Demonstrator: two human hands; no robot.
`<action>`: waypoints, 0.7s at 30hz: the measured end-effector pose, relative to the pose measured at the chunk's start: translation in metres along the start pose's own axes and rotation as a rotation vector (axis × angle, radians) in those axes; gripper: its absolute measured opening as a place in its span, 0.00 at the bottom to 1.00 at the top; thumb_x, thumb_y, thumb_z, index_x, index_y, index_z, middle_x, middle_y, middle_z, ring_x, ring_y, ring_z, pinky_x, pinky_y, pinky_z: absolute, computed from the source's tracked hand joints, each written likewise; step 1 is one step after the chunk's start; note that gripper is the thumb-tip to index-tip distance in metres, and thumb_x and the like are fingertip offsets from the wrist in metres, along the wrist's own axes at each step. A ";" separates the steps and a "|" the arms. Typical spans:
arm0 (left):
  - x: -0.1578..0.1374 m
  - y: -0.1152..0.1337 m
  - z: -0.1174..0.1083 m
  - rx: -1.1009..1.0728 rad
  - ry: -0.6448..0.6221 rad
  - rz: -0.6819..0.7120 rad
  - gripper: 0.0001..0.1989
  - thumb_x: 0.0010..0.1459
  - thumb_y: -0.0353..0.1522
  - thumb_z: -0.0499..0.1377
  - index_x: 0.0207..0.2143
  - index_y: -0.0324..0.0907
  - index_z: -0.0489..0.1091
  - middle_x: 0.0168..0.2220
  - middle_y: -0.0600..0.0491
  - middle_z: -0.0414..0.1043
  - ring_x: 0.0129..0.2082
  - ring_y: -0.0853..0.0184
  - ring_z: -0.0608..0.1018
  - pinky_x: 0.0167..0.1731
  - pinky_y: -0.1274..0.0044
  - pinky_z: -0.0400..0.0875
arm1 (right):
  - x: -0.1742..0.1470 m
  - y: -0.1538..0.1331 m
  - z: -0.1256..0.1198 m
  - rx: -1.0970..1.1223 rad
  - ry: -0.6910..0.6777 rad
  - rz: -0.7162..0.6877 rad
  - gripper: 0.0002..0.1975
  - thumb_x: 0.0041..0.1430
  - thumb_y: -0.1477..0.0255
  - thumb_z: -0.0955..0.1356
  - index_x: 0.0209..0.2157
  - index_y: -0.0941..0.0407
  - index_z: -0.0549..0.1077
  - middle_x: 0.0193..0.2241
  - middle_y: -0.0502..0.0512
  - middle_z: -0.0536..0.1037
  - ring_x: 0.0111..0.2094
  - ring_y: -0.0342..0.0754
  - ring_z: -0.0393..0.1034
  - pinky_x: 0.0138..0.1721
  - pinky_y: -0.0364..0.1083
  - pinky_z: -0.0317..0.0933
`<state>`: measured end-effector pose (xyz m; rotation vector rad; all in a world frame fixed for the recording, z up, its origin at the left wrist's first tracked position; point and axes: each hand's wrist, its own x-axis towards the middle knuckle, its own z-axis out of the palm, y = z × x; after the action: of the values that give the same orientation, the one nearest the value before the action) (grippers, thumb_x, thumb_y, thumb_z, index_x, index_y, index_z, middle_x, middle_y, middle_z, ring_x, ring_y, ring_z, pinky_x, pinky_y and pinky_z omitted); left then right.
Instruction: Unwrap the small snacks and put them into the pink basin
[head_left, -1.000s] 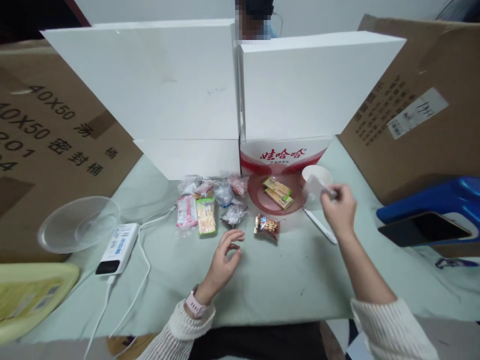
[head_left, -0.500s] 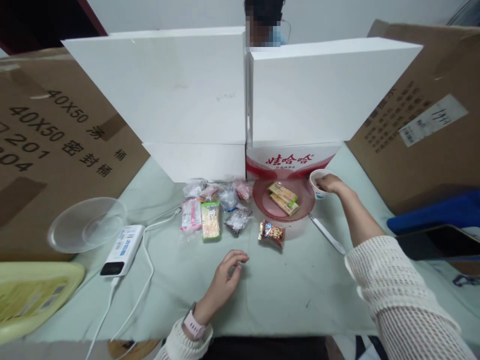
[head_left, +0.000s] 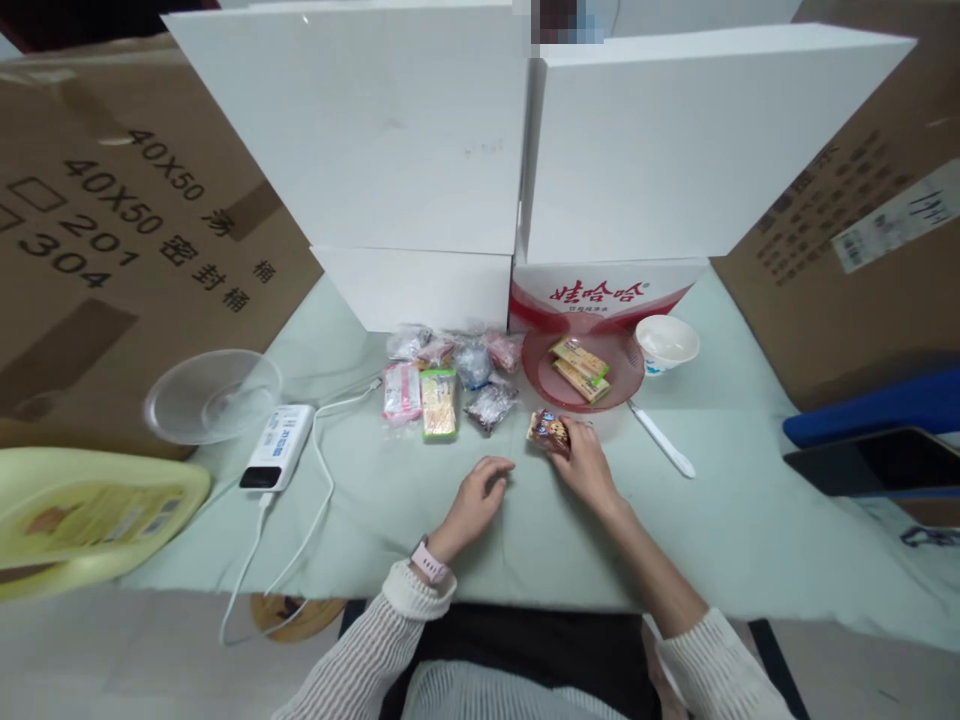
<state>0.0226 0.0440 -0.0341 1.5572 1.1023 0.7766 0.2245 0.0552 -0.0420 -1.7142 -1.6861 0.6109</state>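
My right hand (head_left: 584,462) has its fingers and thumb round the right end of a brown cookie packet (head_left: 547,432), whose printed left part shows. The packet is low over the table, just in front of a pink translucent plate (head_left: 534,378) bearing two yellow-wrapped biscuit packs (head_left: 581,383). My left hand (head_left: 478,503), with a pink-strapped watch (head_left: 430,562) on the wrist, rests open on the cloth with fingers loosely bent and nothing in it. Beyond it lie a green-edged biscuit pack (head_left: 439,405), a pink-and-white packet (head_left: 402,391) and a dark clear-wrapped packet (head_left: 491,405).
A white paper bowl (head_left: 667,343) stands right of the plate, near a white-handled utensil (head_left: 664,440). At left are a clear plastic bowl (head_left: 214,398), a power bank (head_left: 277,447) with cables and a yellow container (head_left: 105,510). White boxes (head_left: 360,130) wall the back; a phone (head_left: 862,468) lies right.
My right hand has come out of the white bowl, moved left toward me and taken hold of the cookie packet. My left hand stays on the table. The camera view has tilted down.
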 end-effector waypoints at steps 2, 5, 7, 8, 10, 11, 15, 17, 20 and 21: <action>-0.005 -0.002 0.004 -0.153 0.041 -0.095 0.20 0.53 0.32 0.57 0.50 0.42 0.64 0.50 0.44 0.65 0.49 0.61 0.70 0.49 0.66 0.65 | -0.007 -0.004 0.008 0.254 -0.050 0.113 0.23 0.48 0.67 0.67 0.47 0.58 0.63 0.43 0.61 0.72 0.44 0.55 0.66 0.47 0.55 0.59; -0.011 -0.001 0.011 -0.355 0.060 -0.173 0.33 0.48 0.36 0.63 0.56 0.41 0.56 0.55 0.41 0.60 0.53 0.57 0.68 0.47 0.67 0.68 | -0.028 -0.018 0.018 0.637 -0.192 0.216 0.24 0.47 0.63 0.68 0.46 0.55 0.62 0.42 0.57 0.73 0.41 0.51 0.69 0.45 0.51 0.62; -0.013 0.003 0.013 -0.375 0.037 -0.159 0.31 0.47 0.37 0.63 0.53 0.40 0.60 0.52 0.42 0.63 0.52 0.56 0.68 0.45 0.67 0.69 | -0.042 -0.027 0.021 0.801 -0.264 0.217 0.26 0.46 0.64 0.70 0.47 0.54 0.61 0.44 0.57 0.72 0.43 0.49 0.68 0.45 0.49 0.62; -0.015 0.006 0.012 -0.346 0.030 -0.144 0.28 0.47 0.36 0.63 0.51 0.39 0.62 0.50 0.42 0.65 0.51 0.56 0.69 0.44 0.68 0.70 | -0.048 -0.030 0.021 0.848 -0.285 0.211 0.28 0.46 0.64 0.70 0.49 0.53 0.60 0.46 0.57 0.71 0.45 0.49 0.68 0.46 0.48 0.62; -0.018 0.013 0.009 -0.253 0.028 -0.098 0.23 0.46 0.34 0.64 0.46 0.39 0.66 0.47 0.44 0.67 0.49 0.58 0.70 0.43 0.68 0.71 | -0.054 -0.033 0.018 0.871 -0.309 0.195 0.30 0.45 0.66 0.72 0.50 0.52 0.60 0.48 0.56 0.69 0.46 0.48 0.67 0.46 0.47 0.61; -0.020 0.017 0.007 -0.218 0.026 -0.070 0.22 0.46 0.33 0.64 0.45 0.40 0.67 0.46 0.45 0.66 0.48 0.59 0.71 0.43 0.69 0.71 | -0.055 -0.033 0.016 0.867 -0.314 0.188 0.29 0.44 0.67 0.72 0.49 0.53 0.62 0.47 0.56 0.69 0.46 0.48 0.67 0.46 0.46 0.61; -0.028 0.032 0.003 -0.187 0.025 0.051 0.19 0.49 0.31 0.61 0.46 0.43 0.67 0.47 0.47 0.64 0.48 0.63 0.71 0.41 0.72 0.72 | -0.057 -0.031 0.010 0.902 -0.282 0.203 0.24 0.42 0.69 0.73 0.43 0.54 0.66 0.41 0.53 0.71 0.43 0.48 0.67 0.44 0.46 0.62; -0.030 0.035 0.005 -0.131 0.087 0.107 0.16 0.51 0.29 0.58 0.45 0.43 0.69 0.46 0.48 0.65 0.47 0.64 0.71 0.39 0.74 0.72 | -0.059 -0.031 0.011 0.939 -0.251 0.226 0.25 0.40 0.69 0.73 0.43 0.53 0.65 0.41 0.53 0.71 0.43 0.48 0.68 0.44 0.46 0.63; -0.032 0.032 0.007 -0.066 0.302 0.148 0.11 0.52 0.26 0.54 0.38 0.42 0.70 0.41 0.49 0.69 0.44 0.66 0.72 0.38 0.76 0.71 | -0.062 -0.028 0.015 0.978 -0.159 0.258 0.32 0.39 0.69 0.73 0.48 0.51 0.61 0.45 0.55 0.70 0.45 0.51 0.67 0.44 0.48 0.63; -0.032 0.029 0.007 -0.079 0.388 0.134 0.09 0.52 0.26 0.53 0.36 0.41 0.70 0.39 0.49 0.70 0.42 0.66 0.73 0.38 0.76 0.70 | -0.063 -0.025 0.017 0.979 -0.113 0.270 0.33 0.40 0.68 0.72 0.50 0.51 0.60 0.46 0.56 0.70 0.46 0.51 0.67 0.45 0.49 0.63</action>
<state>0.0241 0.0102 -0.0060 1.4594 1.2336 1.2368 0.1910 -0.0060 -0.0429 -1.1691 -0.9203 1.3918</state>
